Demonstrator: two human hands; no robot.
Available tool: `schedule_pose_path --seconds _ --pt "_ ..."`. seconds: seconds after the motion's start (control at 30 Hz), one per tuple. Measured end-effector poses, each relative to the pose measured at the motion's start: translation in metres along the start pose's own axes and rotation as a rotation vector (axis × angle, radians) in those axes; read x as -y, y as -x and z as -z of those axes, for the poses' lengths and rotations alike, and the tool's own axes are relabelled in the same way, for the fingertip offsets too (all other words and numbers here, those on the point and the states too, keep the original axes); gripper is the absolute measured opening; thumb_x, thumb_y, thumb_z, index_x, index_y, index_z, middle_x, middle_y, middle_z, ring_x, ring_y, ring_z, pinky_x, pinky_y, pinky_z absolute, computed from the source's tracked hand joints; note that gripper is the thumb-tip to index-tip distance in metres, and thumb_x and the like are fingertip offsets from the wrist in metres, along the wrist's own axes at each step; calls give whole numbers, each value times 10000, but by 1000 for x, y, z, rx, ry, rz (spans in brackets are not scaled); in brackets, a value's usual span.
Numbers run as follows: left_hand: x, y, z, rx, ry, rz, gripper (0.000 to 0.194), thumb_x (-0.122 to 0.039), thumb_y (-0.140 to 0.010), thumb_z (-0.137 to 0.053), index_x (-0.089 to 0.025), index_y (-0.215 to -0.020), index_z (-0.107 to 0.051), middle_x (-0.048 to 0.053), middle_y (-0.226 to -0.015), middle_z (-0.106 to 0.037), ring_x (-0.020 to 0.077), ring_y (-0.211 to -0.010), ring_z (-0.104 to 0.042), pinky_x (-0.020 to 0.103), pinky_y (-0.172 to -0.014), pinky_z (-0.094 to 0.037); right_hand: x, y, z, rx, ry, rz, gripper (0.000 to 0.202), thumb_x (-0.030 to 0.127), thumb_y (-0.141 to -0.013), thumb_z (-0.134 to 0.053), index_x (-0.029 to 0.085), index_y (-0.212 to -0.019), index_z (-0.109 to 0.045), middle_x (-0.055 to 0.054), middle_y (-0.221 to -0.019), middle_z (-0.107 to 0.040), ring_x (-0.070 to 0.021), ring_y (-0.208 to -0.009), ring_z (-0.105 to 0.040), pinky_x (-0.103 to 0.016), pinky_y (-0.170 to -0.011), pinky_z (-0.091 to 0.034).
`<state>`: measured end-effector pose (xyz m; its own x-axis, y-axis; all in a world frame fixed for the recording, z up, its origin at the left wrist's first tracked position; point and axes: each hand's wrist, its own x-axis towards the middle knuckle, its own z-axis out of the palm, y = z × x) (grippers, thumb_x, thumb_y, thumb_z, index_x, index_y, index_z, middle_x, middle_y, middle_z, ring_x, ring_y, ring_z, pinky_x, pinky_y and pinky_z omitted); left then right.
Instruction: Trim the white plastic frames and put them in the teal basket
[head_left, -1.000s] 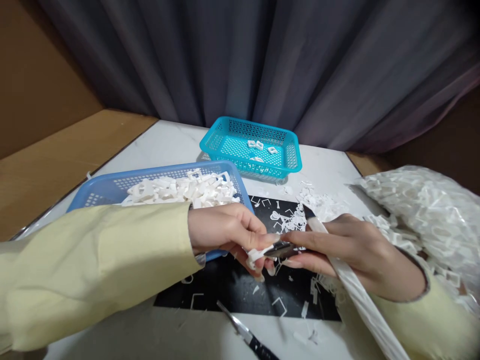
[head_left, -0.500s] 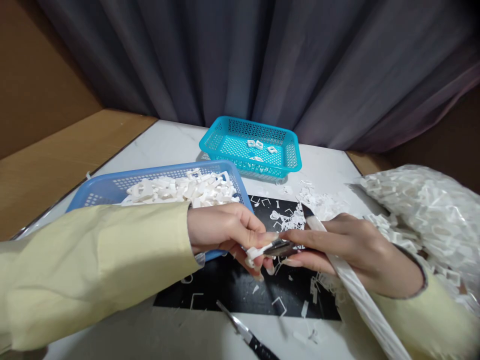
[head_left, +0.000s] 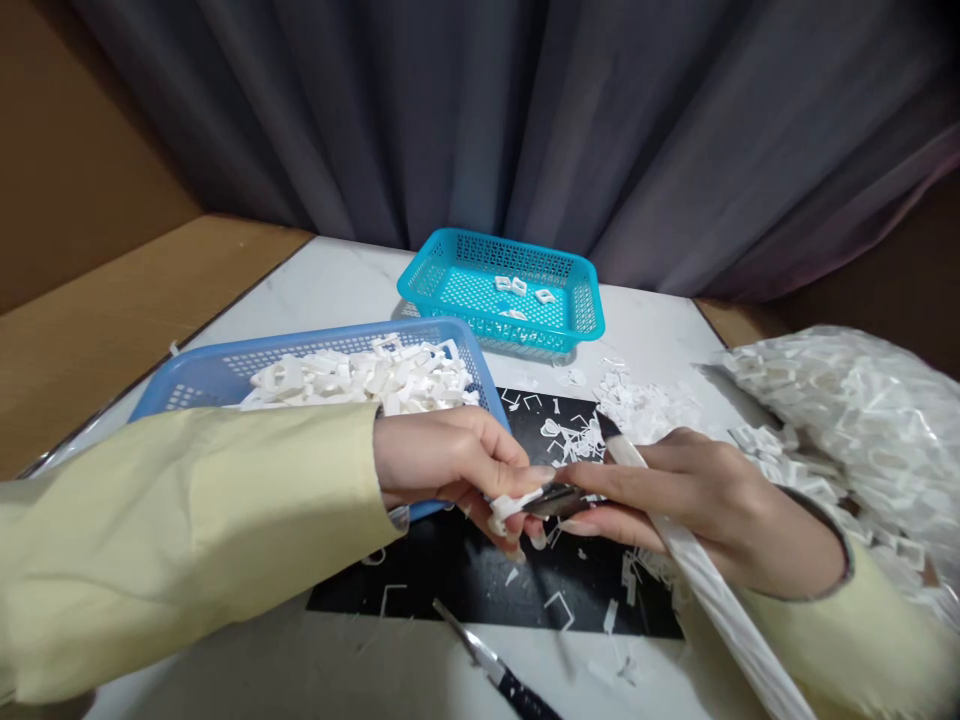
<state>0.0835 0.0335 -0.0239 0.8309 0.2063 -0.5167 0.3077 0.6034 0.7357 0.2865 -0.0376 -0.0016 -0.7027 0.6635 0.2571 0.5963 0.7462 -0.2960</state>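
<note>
My left hand (head_left: 469, 460) is closed, pinching a small white plastic part (head_left: 510, 508) between thumb and fingers over the black mat. My right hand (head_left: 697, 495) grips a dark metal tool (head_left: 559, 498) whose pointed jaws meet the white part; its grip end is hidden in my fingers. A long white-wrapped handle with a dark blade tip (head_left: 720, 600) also lies through my right hand, slanting down to the lower right. Below on the table rests a knife with a black handle (head_left: 521, 692). White offcuts (head_left: 574, 440) lie on the black mat (head_left: 480, 585).
A blue basket (head_left: 300, 348) full of white parts stands behind my left forearm. Farther back is a turquoise basket (head_left: 592, 305) with several white parts inside. A clear bag of white parts (head_left: 862, 410) slumps at the right, near a pile of offcuts (head_left: 645, 400).
Both hands keep nearly the same hold and position, with the tool's jaws still at the white part. The view has shifted very slightly.
</note>
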Motion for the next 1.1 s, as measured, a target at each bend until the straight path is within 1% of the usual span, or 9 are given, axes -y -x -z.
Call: schedule_pose_path --seconds 0.1,0.3,0.57,0.73,0.93,1.1 --pt "0 0 0 -7 9 -5 223 -292 -579 -721 -82 -622 -660 50 -589 -646 147 -573 -614 256 -582 -491 -1 0 0 -12 -10 -6 207 279 -863 -510 147 -1005 -579 -19 -707 -639 -71 -479 -505 -222 -454 -314" --pt "1 2 -1 -5 14 -16 201 -277 -621 -693 -79 -631 -663 52 -584 -639 147 -587 -612 242 -572 -490 -2 0 0 -18 -47 -3 200 270 -853 -524 137 -983 -597 -32 -705 -639 -83 -483 -513 -228 -445 -323" --pt "-1 1 -1 -23 10 -11 251 -320 -593 -716 -79 -615 -651 50 -590 -628 143 -580 -607 241 -577 -490 -2 -1 0 -10 -52 -17 216 276 -855 -519 132 -991 -606 -28 -670 -624 -83 -472 -500 -228 -442 -320" --pt "-1 0 -2 -61 11 17 319 -374 -521 -763 -92 -567 -622 30 -557 -606 133 -558 -598 239 -580 -484 -1 -1 -1 0 -28 -18 220 283 -863 -505 132 -997 -594 -29 -688 -625 -78 -478 -499 -219 -449 -316" --pt "0 1 -3 -52 8 4 333 -384 -531 -758 -103 -522 -579 28 -532 -590 140 -567 -601 242 -574 -481 -1 -1 -1 0 -25 -16 205 279 -869 -496 134 -977 -592 -28 -688 -616 -71 -482 -497 -207 -459 -318" --pt "-2 0 -3 -58 4 15 364 -406 -499 -768 -113 -488 -552 18 -514 -574 139 -567 -604 233 -567 -482 0 0 -3 -3 -3 -27 225 296 -869 -495 139 -1003 -585 -19 -672 -608 -71 -486 -502 -211 -464 -314"
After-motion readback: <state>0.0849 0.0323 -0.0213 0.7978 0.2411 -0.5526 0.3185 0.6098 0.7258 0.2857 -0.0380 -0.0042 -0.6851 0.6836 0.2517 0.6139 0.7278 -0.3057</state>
